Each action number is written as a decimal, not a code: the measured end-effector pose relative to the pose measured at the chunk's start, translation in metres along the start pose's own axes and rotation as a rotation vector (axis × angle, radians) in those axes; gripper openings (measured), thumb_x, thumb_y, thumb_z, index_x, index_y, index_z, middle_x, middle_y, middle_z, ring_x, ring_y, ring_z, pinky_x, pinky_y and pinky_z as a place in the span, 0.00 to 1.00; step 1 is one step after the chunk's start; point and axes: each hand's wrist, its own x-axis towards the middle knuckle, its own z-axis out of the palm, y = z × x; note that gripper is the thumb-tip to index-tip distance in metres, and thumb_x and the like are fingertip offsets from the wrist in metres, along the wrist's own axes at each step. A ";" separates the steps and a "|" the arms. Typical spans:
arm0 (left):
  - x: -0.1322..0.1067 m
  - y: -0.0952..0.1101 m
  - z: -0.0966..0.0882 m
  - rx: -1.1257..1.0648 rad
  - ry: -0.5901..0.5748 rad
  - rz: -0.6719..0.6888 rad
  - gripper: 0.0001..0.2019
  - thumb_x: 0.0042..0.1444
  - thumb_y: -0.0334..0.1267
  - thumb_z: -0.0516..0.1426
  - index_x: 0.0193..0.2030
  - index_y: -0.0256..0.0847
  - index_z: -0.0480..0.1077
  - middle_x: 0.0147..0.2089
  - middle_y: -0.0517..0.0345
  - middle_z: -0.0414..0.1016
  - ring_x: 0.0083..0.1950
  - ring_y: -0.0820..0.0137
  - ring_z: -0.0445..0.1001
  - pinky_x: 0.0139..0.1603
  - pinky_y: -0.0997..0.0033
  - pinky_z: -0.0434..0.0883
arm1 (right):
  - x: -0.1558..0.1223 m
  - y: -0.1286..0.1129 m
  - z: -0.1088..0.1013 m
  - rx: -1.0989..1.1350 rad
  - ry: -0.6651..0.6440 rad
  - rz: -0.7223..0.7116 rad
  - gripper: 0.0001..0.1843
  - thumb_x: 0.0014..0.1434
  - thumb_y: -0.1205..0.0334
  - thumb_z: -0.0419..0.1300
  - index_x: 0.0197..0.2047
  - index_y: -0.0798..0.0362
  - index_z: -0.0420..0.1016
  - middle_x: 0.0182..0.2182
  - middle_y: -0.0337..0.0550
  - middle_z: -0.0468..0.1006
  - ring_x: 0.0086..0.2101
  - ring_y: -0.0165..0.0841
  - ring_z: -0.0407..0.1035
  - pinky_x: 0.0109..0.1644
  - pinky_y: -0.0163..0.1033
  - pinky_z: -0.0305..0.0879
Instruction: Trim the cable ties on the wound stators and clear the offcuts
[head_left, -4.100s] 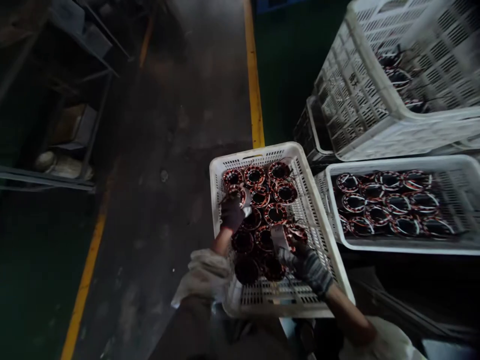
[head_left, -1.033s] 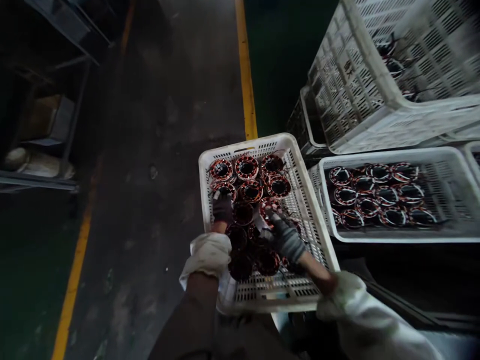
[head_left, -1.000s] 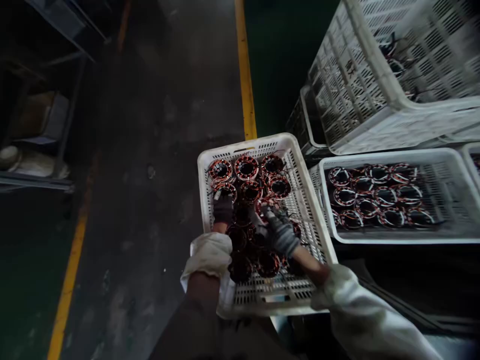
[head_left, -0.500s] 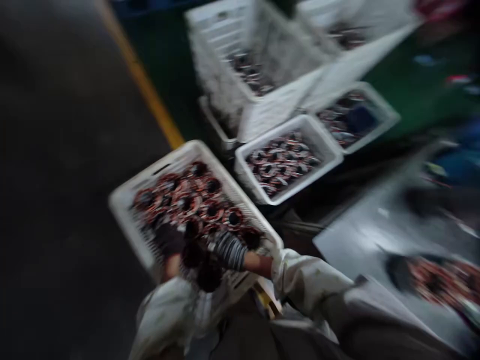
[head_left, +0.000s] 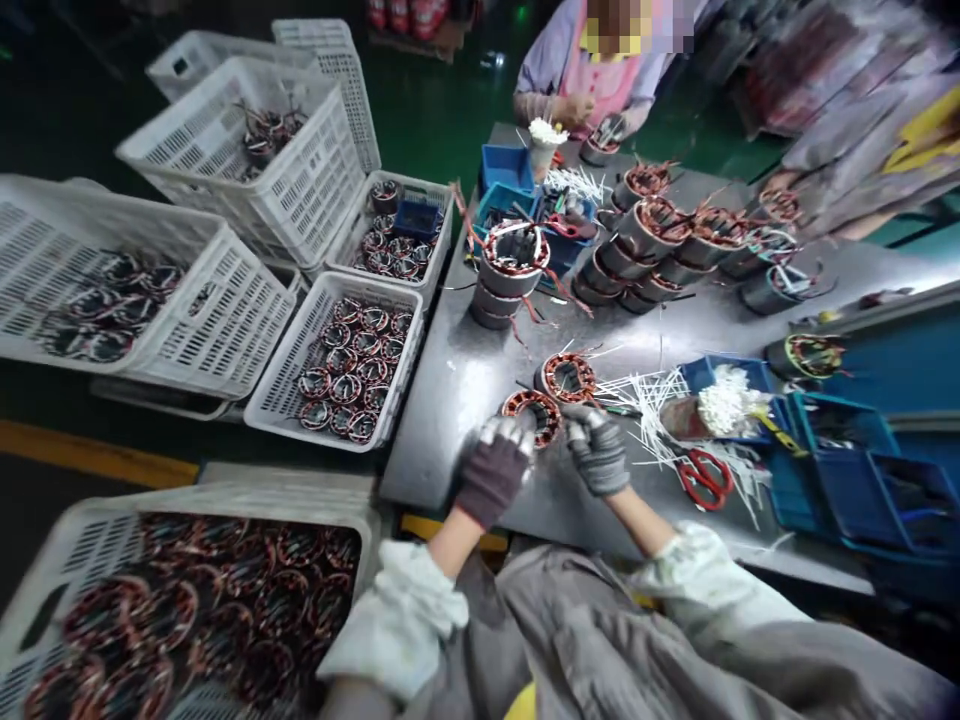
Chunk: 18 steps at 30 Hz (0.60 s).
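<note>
On the metal table (head_left: pixel 457 370) two copper-wound motor stators sit side by side at the front. My left hand (head_left: pixel 495 472), in a dark glove with pale fingertips, has its fingers bent against the near side of the front stator (head_left: pixel 551 420). Just right of that stator is my right hand (head_left: pixel 600 452), in a grey striped glove, with curled fingers; whatever they may grip is hidden. The other stator (head_left: pixel 551 376) stands right behind, close to both hands. White ties (head_left: pixel 645 400) lie spread to the right of my right hand.
Stacked stators (head_left: pixel 495 280) stand farther back. Red-handled scissors (head_left: pixel 703 480) and blue bins (head_left: pixel 847 425) are at right. A white crate of stators (head_left: pixel 367 530) is at lower left, more crates (head_left: pixel 330 440) beyond. Across the table a person (head_left: pixel 555 70) works; another's sleeve (head_left: pixel 832 140) shows right.
My view has swung right from the crate to the table. Both hands have left the stators in the crate and are now at the stators on the tabletop.
</note>
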 end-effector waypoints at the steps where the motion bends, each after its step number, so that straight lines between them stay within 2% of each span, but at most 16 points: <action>1: 0.021 0.005 0.008 0.049 -0.072 -0.003 0.22 0.71 0.37 0.62 0.70 0.42 0.81 0.75 0.36 0.79 0.83 0.40 0.68 0.86 0.25 0.57 | 0.014 0.016 -0.004 -0.010 -0.018 0.007 0.23 0.74 0.57 0.51 0.54 0.52 0.88 0.48 0.54 0.91 0.49 0.47 0.85 0.60 0.55 0.82; 4: 0.057 0.010 0.020 0.170 -0.183 -0.016 0.21 0.67 0.39 0.68 0.64 0.37 0.84 0.71 0.30 0.80 0.81 0.35 0.69 0.87 0.24 0.55 | 0.046 0.039 0.003 -0.113 -0.181 0.060 0.27 0.76 0.55 0.50 0.64 0.55 0.85 0.57 0.59 0.89 0.55 0.49 0.83 0.64 0.55 0.78; 6: 0.063 0.009 0.022 0.196 -0.180 -0.013 0.20 0.67 0.40 0.69 0.64 0.39 0.84 0.74 0.31 0.78 0.83 0.35 0.66 0.87 0.22 0.53 | 0.058 0.042 0.012 -0.199 -0.292 0.107 0.28 0.77 0.55 0.51 0.67 0.57 0.82 0.58 0.61 0.88 0.55 0.50 0.82 0.63 0.53 0.76; 8: 0.065 0.009 0.020 0.200 -0.185 -0.028 0.21 0.66 0.41 0.69 0.65 0.40 0.83 0.75 0.32 0.77 0.83 0.36 0.66 0.86 0.20 0.52 | 0.064 0.042 0.019 -0.251 -0.337 0.128 0.28 0.77 0.54 0.51 0.67 0.58 0.82 0.56 0.63 0.88 0.53 0.51 0.81 0.62 0.52 0.75; 10: 0.068 0.012 0.018 0.173 -0.223 -0.068 0.18 0.64 0.39 0.70 0.59 0.40 0.85 0.67 0.33 0.83 0.77 0.38 0.73 0.87 0.21 0.50 | 0.067 0.042 0.021 -0.273 -0.350 0.132 0.28 0.78 0.52 0.51 0.66 0.58 0.83 0.54 0.63 0.88 0.51 0.51 0.81 0.61 0.52 0.73; 12: 0.072 0.016 0.016 0.060 -0.204 -0.143 0.11 0.60 0.39 0.71 0.48 0.42 0.86 0.56 0.37 0.88 0.70 0.39 0.79 0.88 0.23 0.46 | 0.069 0.043 0.021 -0.289 -0.359 0.152 0.29 0.78 0.51 0.50 0.66 0.57 0.83 0.50 0.63 0.89 0.47 0.51 0.80 0.59 0.52 0.72; 13: 0.072 0.019 0.014 -0.056 -0.141 -0.205 0.08 0.57 0.40 0.72 0.42 0.43 0.85 0.52 0.39 0.88 0.68 0.39 0.80 0.88 0.25 0.45 | 0.070 0.043 0.021 -0.298 -0.366 0.167 0.29 0.78 0.50 0.50 0.67 0.57 0.83 0.50 0.63 0.89 0.46 0.50 0.80 0.58 0.52 0.72; 15: 0.068 0.025 0.010 -0.459 0.097 -0.415 0.10 0.52 0.45 0.75 0.36 0.44 0.83 0.49 0.40 0.88 0.68 0.38 0.80 0.88 0.29 0.48 | 0.071 0.042 0.022 -0.320 -0.384 0.178 0.30 0.79 0.49 0.49 0.67 0.58 0.82 0.49 0.64 0.89 0.46 0.52 0.80 0.58 0.54 0.72; 16: 0.063 0.028 0.007 -0.685 0.232 -0.534 0.13 0.51 0.48 0.75 0.35 0.44 0.83 0.48 0.41 0.88 0.68 0.38 0.80 0.87 0.30 0.52 | 0.071 0.041 0.023 -0.338 -0.398 0.170 0.31 0.79 0.47 0.50 0.67 0.59 0.82 0.50 0.66 0.88 0.47 0.53 0.80 0.59 0.56 0.71; 18: 0.044 0.035 0.002 -1.039 0.451 -0.742 0.20 0.56 0.59 0.72 0.41 0.43 0.84 0.50 0.41 0.88 0.66 0.40 0.81 0.82 0.31 0.64 | 0.070 0.038 0.026 -0.388 -0.429 0.151 0.36 0.76 0.41 0.55 0.68 0.63 0.80 0.52 0.72 0.86 0.52 0.59 0.79 0.63 0.62 0.70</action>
